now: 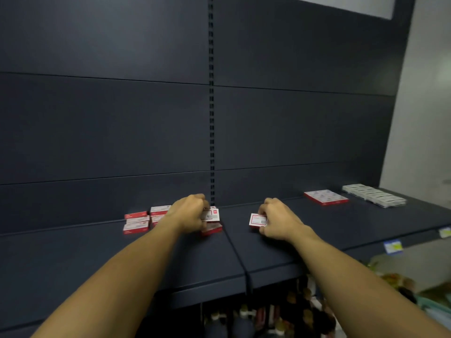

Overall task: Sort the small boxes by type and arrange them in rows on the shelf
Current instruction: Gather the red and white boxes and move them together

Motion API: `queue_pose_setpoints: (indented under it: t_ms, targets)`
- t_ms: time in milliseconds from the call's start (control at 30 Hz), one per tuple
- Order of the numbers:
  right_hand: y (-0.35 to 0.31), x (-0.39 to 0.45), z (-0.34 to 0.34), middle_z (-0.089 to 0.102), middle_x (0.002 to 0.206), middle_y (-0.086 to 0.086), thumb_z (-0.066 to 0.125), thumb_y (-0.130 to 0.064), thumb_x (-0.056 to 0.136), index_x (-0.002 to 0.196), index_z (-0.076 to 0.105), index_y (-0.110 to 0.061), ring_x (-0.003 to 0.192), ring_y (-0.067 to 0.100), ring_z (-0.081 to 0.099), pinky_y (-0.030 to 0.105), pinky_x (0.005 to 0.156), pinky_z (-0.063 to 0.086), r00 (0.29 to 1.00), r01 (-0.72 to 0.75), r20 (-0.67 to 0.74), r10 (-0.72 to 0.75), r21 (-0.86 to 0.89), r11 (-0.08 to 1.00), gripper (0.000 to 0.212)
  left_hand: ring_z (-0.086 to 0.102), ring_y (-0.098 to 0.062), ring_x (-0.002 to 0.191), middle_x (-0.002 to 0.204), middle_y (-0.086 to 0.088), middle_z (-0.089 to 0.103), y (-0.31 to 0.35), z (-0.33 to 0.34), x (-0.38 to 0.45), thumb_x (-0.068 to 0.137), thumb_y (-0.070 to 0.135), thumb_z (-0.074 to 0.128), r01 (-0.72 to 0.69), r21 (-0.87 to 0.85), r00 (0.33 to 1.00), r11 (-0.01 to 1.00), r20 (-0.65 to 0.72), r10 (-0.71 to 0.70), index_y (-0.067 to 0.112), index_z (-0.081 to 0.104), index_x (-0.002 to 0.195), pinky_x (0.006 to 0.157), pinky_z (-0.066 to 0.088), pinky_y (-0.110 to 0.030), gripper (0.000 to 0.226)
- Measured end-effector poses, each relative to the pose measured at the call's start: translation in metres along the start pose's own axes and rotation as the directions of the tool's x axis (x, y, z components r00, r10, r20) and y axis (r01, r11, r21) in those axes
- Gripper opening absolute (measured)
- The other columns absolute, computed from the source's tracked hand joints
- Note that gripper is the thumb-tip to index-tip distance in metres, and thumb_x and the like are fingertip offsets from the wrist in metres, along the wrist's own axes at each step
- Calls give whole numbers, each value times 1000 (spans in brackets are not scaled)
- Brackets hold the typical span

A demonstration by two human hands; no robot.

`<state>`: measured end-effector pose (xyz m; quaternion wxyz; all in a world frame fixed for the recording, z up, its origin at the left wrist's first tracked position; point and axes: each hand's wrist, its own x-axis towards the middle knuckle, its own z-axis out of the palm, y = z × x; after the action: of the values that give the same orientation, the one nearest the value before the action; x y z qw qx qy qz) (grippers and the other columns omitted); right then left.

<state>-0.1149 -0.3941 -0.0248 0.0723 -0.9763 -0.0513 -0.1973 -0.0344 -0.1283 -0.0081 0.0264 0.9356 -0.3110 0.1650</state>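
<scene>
Small red-and-white boxes lie in a loose pile [136,222] on the dark shelf [317,230], left of its centre seam. My left hand [190,213] reaches into the right end of that pile and grips one red-and-white box [212,214], with another box [212,229] lying just below it. My right hand [278,220] holds a separate red-and-white box [256,220] low over the shelf, right of the seam. Farther right, a neat row of red-edged boxes [325,196] lies flat. A row of white-grey boxes [373,195] sits near the right end.
The dark back panel [97,130] rises behind the shelf, with a slotted upright [211,118] at the centre. Price tags [393,247] hang on the shelf's front edge at right. Goods [268,313] crowd the lower shelf beneath. A light wall [427,118] stands at right.
</scene>
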Motion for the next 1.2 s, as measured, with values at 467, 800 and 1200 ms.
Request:
queue_pose_setpoints:
  t_ms: [467,800,1200]
  targets:
    - [159,-101,-60,53,106,1,76,-34,73,106,68,-18,107,20,54,32,87,50,979,-205,6,205,-49,978,37,59,-21,95,112,5,53,178,15,59,78,33,69,-148,-32,989,988,-4,148,21,64,115,73,45,-31,39]
    - [231,-139,-99,52,108,-1,76,-30,73,110,68,-18,106,18,53,35,89,52,980,-200,-31,198,-91,975,39,57,-19,96,112,6,52,277,28,99,82,34,67,-217,-86,976,972,-37,215,21,61,119,78,49,-33,41]
    - [299,-128,-105,52,113,1,72,-21,77,116,68,-16,116,21,48,35,95,49,970,-232,-102,222,-95,968,39,59,-17,99,114,7,55,338,46,170,81,34,68,-262,-178,964,948,-87,250,20,67,119,82,53,-34,41]
